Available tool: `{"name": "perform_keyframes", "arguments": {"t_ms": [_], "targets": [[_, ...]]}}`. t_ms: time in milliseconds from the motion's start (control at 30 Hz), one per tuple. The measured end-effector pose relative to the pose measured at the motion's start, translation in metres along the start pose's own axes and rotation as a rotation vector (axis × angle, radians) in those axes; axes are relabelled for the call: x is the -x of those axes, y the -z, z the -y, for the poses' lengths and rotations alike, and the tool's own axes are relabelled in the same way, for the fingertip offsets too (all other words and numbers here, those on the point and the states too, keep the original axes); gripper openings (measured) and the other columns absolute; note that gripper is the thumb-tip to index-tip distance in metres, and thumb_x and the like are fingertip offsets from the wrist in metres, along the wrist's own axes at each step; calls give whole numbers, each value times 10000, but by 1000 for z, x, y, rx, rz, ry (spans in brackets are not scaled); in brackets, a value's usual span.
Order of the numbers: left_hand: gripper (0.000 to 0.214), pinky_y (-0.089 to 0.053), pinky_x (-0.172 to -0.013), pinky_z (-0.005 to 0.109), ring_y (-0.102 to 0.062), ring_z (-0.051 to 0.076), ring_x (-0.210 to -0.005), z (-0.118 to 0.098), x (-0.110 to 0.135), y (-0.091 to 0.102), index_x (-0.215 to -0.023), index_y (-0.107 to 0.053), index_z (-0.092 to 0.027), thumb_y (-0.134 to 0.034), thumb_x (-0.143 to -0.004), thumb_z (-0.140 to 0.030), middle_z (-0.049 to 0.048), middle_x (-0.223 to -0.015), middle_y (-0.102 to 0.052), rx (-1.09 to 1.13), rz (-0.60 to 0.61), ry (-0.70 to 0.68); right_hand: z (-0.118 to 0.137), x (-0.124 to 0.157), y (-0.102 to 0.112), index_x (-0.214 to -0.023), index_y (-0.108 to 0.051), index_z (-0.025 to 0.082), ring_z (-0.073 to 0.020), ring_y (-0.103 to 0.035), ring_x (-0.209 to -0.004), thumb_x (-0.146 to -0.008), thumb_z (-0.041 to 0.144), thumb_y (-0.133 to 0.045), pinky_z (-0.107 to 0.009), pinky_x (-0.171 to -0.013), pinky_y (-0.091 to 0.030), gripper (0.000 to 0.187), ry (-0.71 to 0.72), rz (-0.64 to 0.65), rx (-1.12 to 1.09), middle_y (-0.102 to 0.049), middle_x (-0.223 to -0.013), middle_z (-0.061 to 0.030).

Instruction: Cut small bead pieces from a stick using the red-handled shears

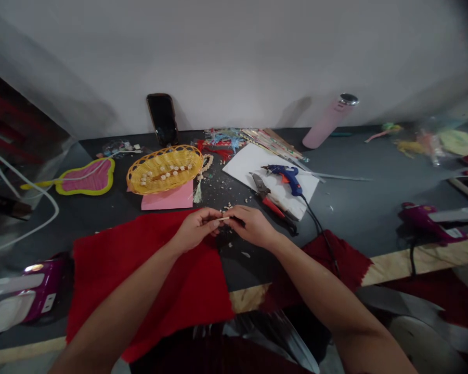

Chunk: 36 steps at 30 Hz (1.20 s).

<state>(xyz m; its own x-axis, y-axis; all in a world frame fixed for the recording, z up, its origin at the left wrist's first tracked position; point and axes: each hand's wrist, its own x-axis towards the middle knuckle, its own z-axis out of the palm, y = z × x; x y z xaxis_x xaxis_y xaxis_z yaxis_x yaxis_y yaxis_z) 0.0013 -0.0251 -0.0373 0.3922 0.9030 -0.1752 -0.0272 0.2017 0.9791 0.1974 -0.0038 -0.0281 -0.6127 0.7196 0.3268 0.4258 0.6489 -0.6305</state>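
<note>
Centre of frame: between my left hand (197,228) and right hand (255,226), both pinching it, sits a slim cream-coloured stick-shaped piece (223,218), straight, material unclear.

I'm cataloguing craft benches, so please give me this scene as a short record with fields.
Left hand: pinching a thin pale strip
Right hand: pinching the same strip
Under left forearm: red cloth
Basket: yellow wicker basket, holding small pale pieces, beside a phone
White sheet: blue glue gun on it; red-handled tool along its near side
At the wall: pink bottle, upright
Detail unclear: what the strip is made of
</note>
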Motion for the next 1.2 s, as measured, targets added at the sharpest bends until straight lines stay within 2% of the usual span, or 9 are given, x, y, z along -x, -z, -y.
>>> {"name": "perform_keyframes", "arguments": {"t_ms": [167, 333, 467, 667, 833, 900, 967, 1067, 1200], "targets": [[250, -490, -558, 212, -566, 94, -625, -4, 0, -3, -943, -583, -155, -610, -753, -316, 24, -826, -592, 19, -86, -4, -4, 2, 3, -925, -582, 207, -158, -595, -814, -879, 232, -457, -275, -734, -456, 136, -39, -50, 51, -643, -863, -50], [252, -481, -532, 196, -530, 70, -586, -10, 2, -5, -640, -540, -128, -612, -742, -347, 42, -879, -582, 48, -206, -47, 3, -2, 12, -880, -595, 209, -148, -602, -740, -869, 248, -468, -254, -673, -459, 133, -58, -87, 68, -650, -796, -35], [197, -480, -578, 212, -546, 109, -693, -12, 3, -7, -783, -586, -151, -674, -684, -298, 37, -919, -583, 31, -221, -89, 14, -7, 12, -845, -592, 210, -145, -609, -721, -861, 230, -462, -245, -657, -460, 132, -5, -69, 62, -653, -768, -36], [151, -432, -573, 210, -529, 99, -588, -12, 6, -8, -775, -606, -155, -626, -741, -301, -7, -665, -586, -150, -132, -67, 13, -4, 3, -910, -594, 204, -142, -606, -795, -885, 263, -453, -248, -712, -458, 155, 27, -10, 60, -658, -845, -43], [203, -443, -544, 218, -552, 102, -549, -8, 4, -5, -824, -561, -161, -609, -756, -346, 2, -665, -625, 32, -159, -4, -11, 6, 21, -1056, -569, 224, -176, -590, -906, -868, 254, -491, -298, -788, -448, 205, -157, -87, 204, -635, -1004, -59], [213, -445, -542, 215, -554, 99, -554, -8, 3, -4, -829, -540, -163, -614, -754, -348, 14, -706, -641, 100, -169, 12, -17, 8, 31, -1031, -574, 213, -182, -585, -907, -865, 200, -476, -309, -795, -445, 194, -211, -127, 248, -634, -990, -58], [214, -450, -548, 213, -557, 95, -578, -9, 1, -3, -823, -532, -164, -626, -745, -339, 27, -779, -649, 154, -172, 20, -19, 7, 36, -976, -588, 209, -176, -587, -868, -860, 173, -466, -300, -771, -450, 172, -206, -101, 259, -635, -941, -49], [196, -438, -532, 197, -539, 76, -558, -9, 0, -1, -814, -535, -169, -642, -735, -312, 9, -775, -636, 206, -170, 20, -14, 5, 34, -951, -594, 207, -164, -583, -853, -866, 169, -455, -281, -757, -455, 167, -150, -17, 250, -626, -919, -44], [210, -399, -478, 178, -506, 67, -495, -9, 1, 2, -925, -540, -189, -619, -762, -295, -20, -655, -599, 218, -144, 37, -8, 2, 20, -1049, -575, 200, -172, -564, -926, -881, 162, -424, -291, -806, -451, 228, -166, 17, 308, -604, -992, -69]]}}
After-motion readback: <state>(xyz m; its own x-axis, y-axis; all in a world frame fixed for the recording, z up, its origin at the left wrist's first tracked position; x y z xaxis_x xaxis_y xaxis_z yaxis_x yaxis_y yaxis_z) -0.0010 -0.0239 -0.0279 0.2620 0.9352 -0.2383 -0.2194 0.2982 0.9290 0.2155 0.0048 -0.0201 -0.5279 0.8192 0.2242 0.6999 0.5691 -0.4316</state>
